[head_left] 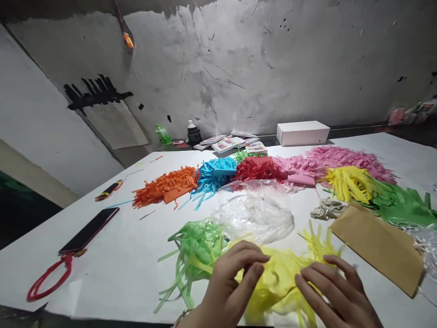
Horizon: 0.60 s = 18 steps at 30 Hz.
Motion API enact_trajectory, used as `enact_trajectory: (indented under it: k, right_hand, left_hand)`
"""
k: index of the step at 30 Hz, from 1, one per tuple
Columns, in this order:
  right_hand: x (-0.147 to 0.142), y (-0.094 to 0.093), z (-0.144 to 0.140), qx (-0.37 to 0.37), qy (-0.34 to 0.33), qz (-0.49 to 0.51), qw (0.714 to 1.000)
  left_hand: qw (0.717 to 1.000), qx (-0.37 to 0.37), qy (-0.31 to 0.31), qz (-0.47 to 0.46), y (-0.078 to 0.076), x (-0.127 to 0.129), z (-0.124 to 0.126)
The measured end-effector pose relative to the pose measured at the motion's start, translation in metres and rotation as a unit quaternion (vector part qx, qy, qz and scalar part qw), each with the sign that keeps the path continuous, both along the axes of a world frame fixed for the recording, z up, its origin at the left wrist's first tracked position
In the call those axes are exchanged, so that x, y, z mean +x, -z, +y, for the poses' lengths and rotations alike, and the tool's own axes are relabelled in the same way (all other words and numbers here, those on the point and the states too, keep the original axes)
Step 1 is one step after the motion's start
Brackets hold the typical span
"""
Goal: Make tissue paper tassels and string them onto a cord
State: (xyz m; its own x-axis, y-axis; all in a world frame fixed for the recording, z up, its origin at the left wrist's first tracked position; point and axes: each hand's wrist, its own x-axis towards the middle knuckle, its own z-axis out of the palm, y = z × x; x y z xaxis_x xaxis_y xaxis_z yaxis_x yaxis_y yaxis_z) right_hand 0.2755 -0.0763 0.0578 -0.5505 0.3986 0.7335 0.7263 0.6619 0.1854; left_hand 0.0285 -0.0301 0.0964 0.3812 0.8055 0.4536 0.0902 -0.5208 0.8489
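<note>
A yellow tissue-paper tassel [273,278] with cut fringe lies at the table's near edge, between my hands. My left hand [230,282] is over its left side, fingers curved, thumb and forefinger tips close but slightly apart. My right hand [332,289] rests over the right side with its fingers spread. Whether the fingertips press on the paper is hard to tell. Left of the yellow paper is a light green fringed tassel [200,241]. Just beyond both is a clear plastic bag [256,214] with a small ring [249,203] on it.
Orange [170,184], blue [215,172], red [257,168] and pink tassels [348,159] line the back. On the right are yellow [351,182] and green tassels [406,202], and a brown envelope [378,246]. A phone [89,230] lies left; a white box [303,133] stands behind.
</note>
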Motion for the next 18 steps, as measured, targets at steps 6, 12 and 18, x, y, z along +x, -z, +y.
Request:
enact_trajectory:
  k: [6,12,18]
  right_hand:
    - [-0.019,0.005,0.001,0.04,-0.017,0.043,0.998]
    - [-0.027,-0.006,-0.001,-0.002,-0.041,0.101,0.994]
    - [-0.047,-0.011,-0.002,-0.065,-0.033,0.233,0.97]
  left_hand:
    - [0.878,-0.442,0.179,-0.041,0.005,0.013,-0.001]
    - [0.774,-0.593,0.194,-0.107,0.019,0.013,-0.007]
    - [0.83,-0.509,0.171,-0.152,0.027,0.015,-0.013]
